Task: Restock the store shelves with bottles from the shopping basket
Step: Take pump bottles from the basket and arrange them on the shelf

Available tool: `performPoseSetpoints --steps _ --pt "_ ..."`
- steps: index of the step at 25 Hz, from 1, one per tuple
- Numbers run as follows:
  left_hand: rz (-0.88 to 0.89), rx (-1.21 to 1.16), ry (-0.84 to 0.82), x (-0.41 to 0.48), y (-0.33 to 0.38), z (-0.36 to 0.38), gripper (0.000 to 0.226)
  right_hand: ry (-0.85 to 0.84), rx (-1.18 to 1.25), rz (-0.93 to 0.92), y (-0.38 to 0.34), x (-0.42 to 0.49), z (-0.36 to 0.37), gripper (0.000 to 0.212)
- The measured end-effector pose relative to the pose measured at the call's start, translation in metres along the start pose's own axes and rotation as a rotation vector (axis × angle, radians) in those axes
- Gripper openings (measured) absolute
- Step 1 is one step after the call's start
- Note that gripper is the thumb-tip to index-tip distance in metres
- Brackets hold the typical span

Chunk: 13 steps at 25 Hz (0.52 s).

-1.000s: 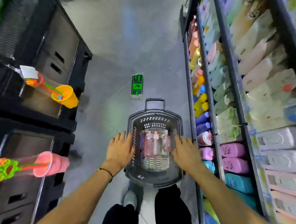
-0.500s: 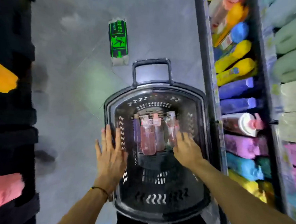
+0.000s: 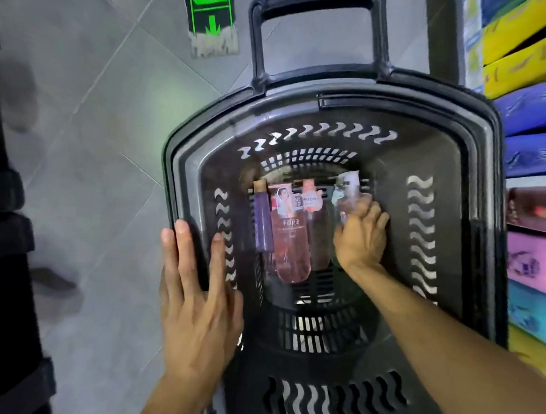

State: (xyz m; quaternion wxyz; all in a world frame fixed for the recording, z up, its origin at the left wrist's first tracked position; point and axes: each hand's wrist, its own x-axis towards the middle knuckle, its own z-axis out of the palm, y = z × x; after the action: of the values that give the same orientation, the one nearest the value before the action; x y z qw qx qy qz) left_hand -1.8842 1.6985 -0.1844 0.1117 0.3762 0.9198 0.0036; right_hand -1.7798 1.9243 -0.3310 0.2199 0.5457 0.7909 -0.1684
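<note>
Both forearms are bare, with no sleeves in view. The left hand (image 3: 195, 301) and right hand (image 3: 361, 236) wear no gloves or rings.

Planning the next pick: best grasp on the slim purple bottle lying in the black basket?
Grip the slim purple bottle mid-body, from above, fingers across its width. It lies flat, cap away from the person, left flank free; the pink clear bottle crowds its right.

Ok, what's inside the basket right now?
Lying on the basket floor: a purple bottle, a pink bottle, another pinkish one beside it, and a clear bottle under the right hand. That hand hides the clear bottle's lower part.
</note>
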Motion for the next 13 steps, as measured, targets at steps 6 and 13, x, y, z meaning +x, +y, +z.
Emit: performPoseSetpoints --steps 6,13 --pt "-0.019 0.022 0.041 0.000 0.001 0.004 0.067 -0.068 0.082 0.143 -0.008 0.002 0.033 0.076" --pt "0.052 0.201 0.135 -0.006 0.025 -0.004 0.059 -0.198 0.436 0.081 0.008 -0.016 -0.007 0.071"
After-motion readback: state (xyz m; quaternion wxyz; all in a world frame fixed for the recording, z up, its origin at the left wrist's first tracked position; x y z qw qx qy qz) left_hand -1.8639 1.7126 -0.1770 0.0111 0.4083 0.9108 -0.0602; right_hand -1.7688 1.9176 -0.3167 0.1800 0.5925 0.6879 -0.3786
